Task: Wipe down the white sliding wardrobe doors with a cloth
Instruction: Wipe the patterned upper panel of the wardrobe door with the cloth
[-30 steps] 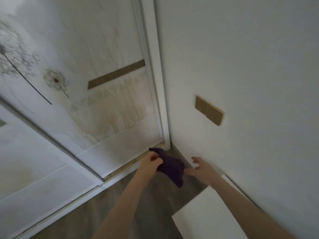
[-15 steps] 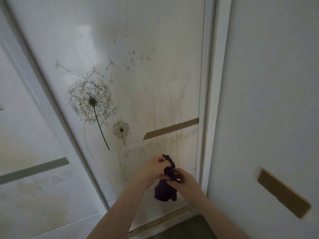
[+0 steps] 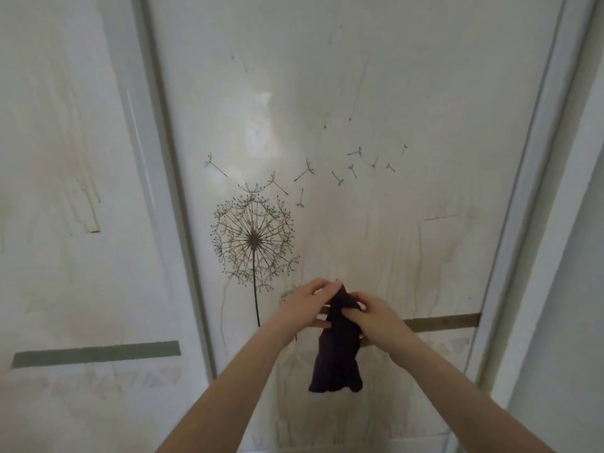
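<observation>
While one dark purple fabric cloth is gripped by left hand and right hand, two white sliding wardrobe doors, with perhaps two black dandelion prints, are faced.

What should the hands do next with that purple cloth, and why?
Probably gather the purple cloth into a pad and press it on the wardrobe door. The left hand and right hand both pinch its top while the rest hangs loose, seemingly off the door. Brownish streaks run down the panel beside the dandelion picture.
</observation>
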